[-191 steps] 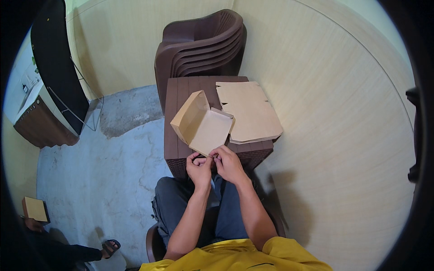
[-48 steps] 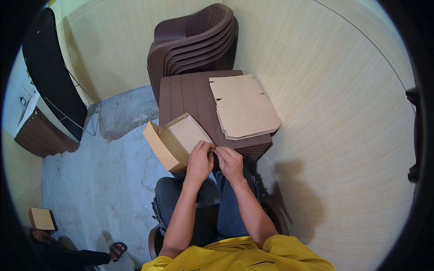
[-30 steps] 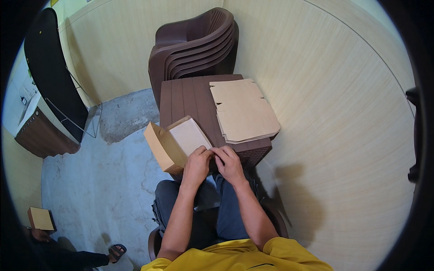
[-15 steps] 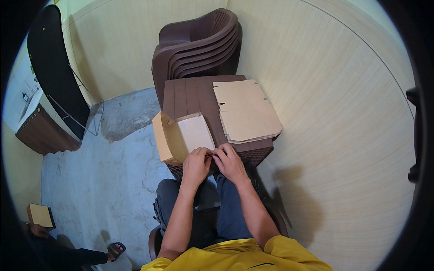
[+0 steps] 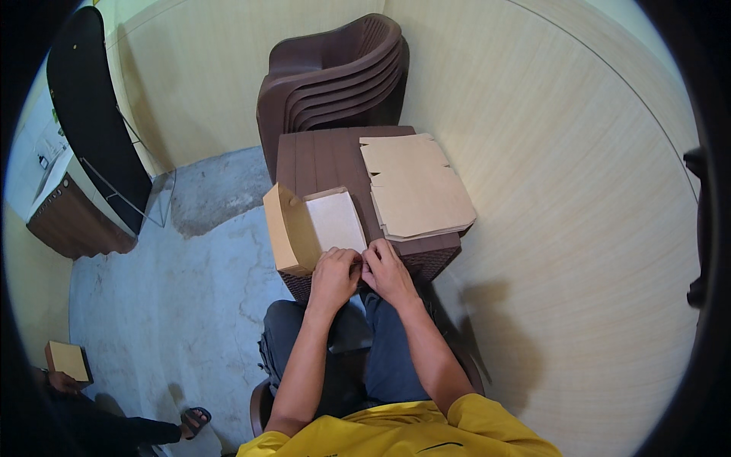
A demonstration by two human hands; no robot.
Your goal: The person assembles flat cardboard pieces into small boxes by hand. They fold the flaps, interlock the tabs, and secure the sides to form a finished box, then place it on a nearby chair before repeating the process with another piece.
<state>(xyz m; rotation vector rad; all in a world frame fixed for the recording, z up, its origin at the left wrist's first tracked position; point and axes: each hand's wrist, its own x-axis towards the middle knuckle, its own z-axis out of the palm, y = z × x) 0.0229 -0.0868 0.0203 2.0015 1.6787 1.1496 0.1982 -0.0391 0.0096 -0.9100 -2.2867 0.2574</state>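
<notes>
Since half a second ago the half-folded brown cardboard box has swung a little further round, so its tall side wall now stands along the left and its pale inner panel faces up. It sits on the near left corner of the dark brown slatted plastic table, with its left wall reaching past the table's edge.

Both of the person's hands meet at the box's near edge. The left hand curls over the near corner, its fingers pinching the cardboard rim. The right hand lies just beside it, touching it, with fingertips pressed on the same near edge; how firmly it grips the cardboard cannot be told.

One stack of flat, unfolded brown cardboard blanks lies on the right half of the table, just beside the box; how many sheets it holds cannot be counted. Behind the table stands one stack of dark brown plastic chairs, about five nested. At the lower left, another person's hand holds a second small brown cardboard box, well apart from the table.
</notes>
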